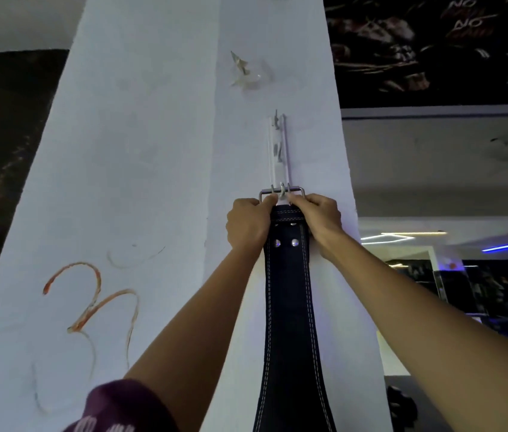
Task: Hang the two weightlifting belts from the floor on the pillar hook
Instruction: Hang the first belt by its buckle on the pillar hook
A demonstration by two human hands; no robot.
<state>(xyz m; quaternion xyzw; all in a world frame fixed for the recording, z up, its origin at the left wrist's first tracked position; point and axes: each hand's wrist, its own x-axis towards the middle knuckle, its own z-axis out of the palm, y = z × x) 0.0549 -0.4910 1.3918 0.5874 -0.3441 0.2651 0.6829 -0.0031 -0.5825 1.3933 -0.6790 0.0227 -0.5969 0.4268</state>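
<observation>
A black weightlifting belt (290, 307) with white stitching hangs down the white pillar (140, 151). Its metal buckle (281, 192) sits at the small hook (282, 190) at the foot of a white hook strip (278, 151). My left hand (248, 224) grips the belt's top left edge by the buckle. My right hand (318, 218) grips the top right edge. Both arms reach upward. Whether the buckle rests fully on the hook I cannot tell. No other belt is in view.
Higher on the pillar is a torn clear adhesive patch (246, 73). Orange scribbles (90, 300) mark the pillar's left face. Dark posters (433, 48) cover the wall at upper right. Gym lights and dark equipment (402, 406) show at lower right.
</observation>
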